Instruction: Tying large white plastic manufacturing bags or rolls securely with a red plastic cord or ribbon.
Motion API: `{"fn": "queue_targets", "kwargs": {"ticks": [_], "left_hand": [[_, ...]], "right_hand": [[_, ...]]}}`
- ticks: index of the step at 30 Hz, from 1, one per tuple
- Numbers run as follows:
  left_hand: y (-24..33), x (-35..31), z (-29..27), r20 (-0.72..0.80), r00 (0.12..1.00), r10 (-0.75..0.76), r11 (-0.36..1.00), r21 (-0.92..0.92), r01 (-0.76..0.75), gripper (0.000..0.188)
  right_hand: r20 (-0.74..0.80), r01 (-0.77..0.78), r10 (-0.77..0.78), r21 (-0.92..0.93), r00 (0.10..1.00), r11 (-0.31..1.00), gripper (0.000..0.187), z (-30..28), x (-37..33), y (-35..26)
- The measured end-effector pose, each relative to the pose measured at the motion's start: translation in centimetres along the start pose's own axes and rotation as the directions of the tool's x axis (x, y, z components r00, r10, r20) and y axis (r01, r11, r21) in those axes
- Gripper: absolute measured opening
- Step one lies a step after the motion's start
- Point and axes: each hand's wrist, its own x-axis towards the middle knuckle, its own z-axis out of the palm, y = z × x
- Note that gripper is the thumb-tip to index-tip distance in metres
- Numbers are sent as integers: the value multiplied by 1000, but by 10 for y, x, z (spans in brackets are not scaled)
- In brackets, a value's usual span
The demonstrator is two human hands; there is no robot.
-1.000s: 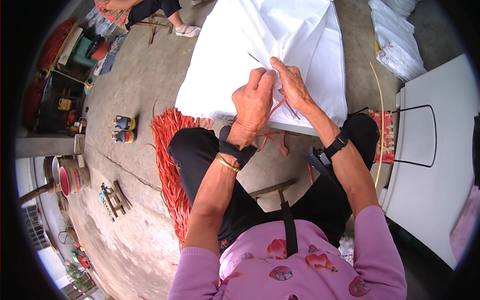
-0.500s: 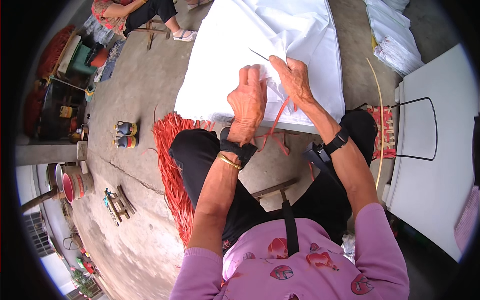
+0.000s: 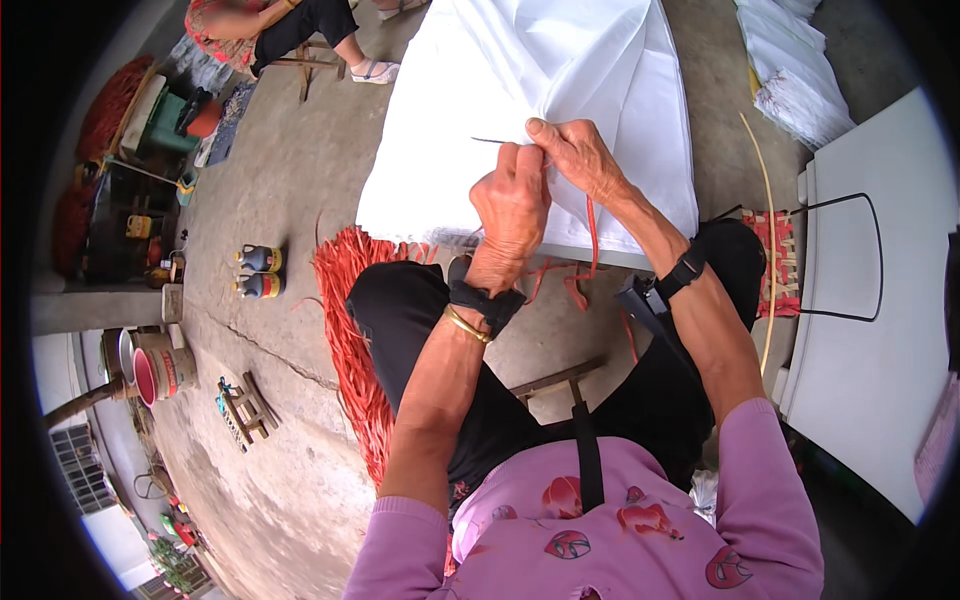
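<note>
Your right hand (image 3: 585, 160) pinches the white sheet (image 3: 425, 180), probably steadying it, left hand (image 3: 511, 207) closed over it, can't tell on what.

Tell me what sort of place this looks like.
Possibly a home courtyard or informal workshop: there's a cracked grey concrete floor, a long, loose bundle of thin red strips, and smooth white sheeting spread in front of the seated person's knees.

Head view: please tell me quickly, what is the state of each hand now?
Left hand: closed; thin dark tool at its fingertips, exact grip hidden.
Right hand: closed, pinching the gathered white sheet.
</note>
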Motion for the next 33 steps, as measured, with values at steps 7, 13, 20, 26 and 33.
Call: {"fn": "queue_targets", "kwargs": {"ticks": [7,13,20,26,33], "left_hand": [[-1,12,-29,-7,985,-171,985,-14,171,23],[-46,11,-22,-23,963,-268,941,207,267,17],[-35,7,-24,-28,990,-139,973,180,141,22],[3,8,-15,36,978,-207,961,-181,210,11],[-10,-2,-24,224,895,-385,842,-312,440,34]], "right_hand": [[-5,-164,164,-14,987,986,58,-8,6,-6],[18,41,-37,-276,999,960,56,-17,11,-7],[236,274,-154,-654,960,705,56,-10,-1,-8],[131,6,16,-163,991,987,67,2,-7,-6],[-10,-174,175,-166,985,971,63,-11,7,-24]]}}
